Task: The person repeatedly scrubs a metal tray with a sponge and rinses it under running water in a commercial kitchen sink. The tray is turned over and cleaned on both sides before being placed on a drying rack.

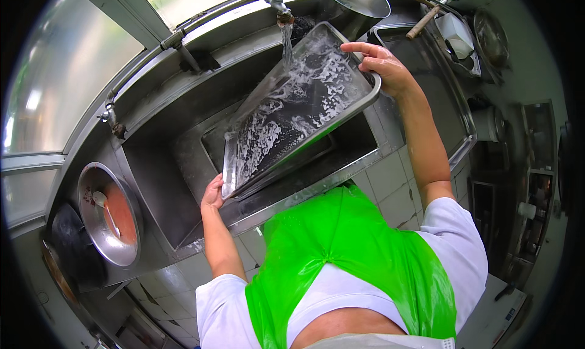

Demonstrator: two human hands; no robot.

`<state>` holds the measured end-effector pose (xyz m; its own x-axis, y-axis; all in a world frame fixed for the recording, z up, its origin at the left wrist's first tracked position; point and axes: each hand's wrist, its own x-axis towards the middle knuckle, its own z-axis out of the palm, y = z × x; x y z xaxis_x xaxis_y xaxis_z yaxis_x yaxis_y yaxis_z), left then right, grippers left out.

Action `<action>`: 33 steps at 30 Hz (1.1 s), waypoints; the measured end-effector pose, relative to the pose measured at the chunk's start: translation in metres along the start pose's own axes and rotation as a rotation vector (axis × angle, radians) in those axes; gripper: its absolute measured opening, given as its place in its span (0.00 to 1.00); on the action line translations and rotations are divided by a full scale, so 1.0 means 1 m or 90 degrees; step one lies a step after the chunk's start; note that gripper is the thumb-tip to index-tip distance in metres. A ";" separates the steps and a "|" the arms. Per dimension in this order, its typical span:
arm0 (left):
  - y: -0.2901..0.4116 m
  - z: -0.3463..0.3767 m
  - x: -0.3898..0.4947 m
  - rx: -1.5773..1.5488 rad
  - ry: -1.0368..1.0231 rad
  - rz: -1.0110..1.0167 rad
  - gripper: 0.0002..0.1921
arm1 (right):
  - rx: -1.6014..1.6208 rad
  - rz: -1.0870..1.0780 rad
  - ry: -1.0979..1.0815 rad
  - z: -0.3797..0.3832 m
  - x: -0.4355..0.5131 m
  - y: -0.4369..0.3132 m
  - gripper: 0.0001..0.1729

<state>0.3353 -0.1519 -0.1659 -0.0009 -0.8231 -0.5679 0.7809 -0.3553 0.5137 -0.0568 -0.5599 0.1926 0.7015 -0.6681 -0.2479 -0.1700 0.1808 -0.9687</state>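
A rectangular metal tray (301,116) with white suds over its inside is tilted above the stainless steel sink (155,184). My left hand (213,193) grips the tray's lower left corner, its fingers partly hidden behind the rim. At the upper right end, my right hand (381,68) holds the rim, with the index finger stretched over the tray. Water runs from the tap (284,16) onto the tray's far side. Below it, another metal tray (212,150) shows partly in the sink basin.
Left of the basin sits a metal bowl (132,203) with reddish liquid and a white ladle (109,216). A second tap (114,123) stands at the back left. A steel pot (358,4), a large tray (434,88) and a wooden handle (423,22) are at the right.
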 end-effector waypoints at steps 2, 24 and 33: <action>-0.013 -0.022 0.025 0.060 0.018 -0.097 0.20 | -0.035 -0.040 0.026 0.018 -0.022 -0.025 0.30; 0.084 0.055 -0.099 0.433 0.732 0.631 0.19 | -0.115 0.169 0.139 0.048 0.151 0.264 0.27; 0.106 0.114 -0.139 0.735 0.890 0.703 0.21 | -0.187 0.136 0.229 0.070 0.245 0.344 0.24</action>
<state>0.3474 -0.1259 0.0405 0.8531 -0.2336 0.4666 -0.5089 -0.5701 0.6450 0.1046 -0.6107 -0.2003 0.3561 -0.8540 -0.3794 -0.5076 0.1641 -0.8458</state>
